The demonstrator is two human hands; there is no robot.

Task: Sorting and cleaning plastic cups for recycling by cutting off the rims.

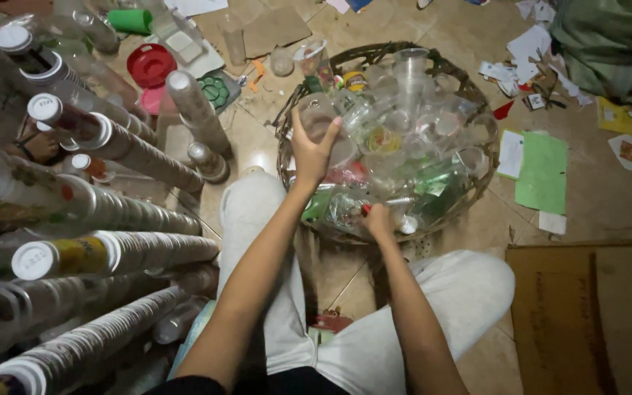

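A round woven basket [298, 110] sits on the tiled floor in front of my knees, heaped with clear plastic cups [411, 69] and crumpled bottles. My left hand [312, 150] is raised over the basket's left rim, shut on a clear plastic cup [314, 113]. My right hand [380, 219] reaches into the near side of the basket, fingers closed among the plastic there; what it grips is hidden, though a small red bit shows beside it.
Long nested stacks of plastic cups [133, 252] lie on my left, pointing toward me. A red lid [151, 64], a green cup [130, 20] and loose bottles lie beyond. Green paper [543, 172], paper scraps and brown cardboard [587, 314] are on the right.
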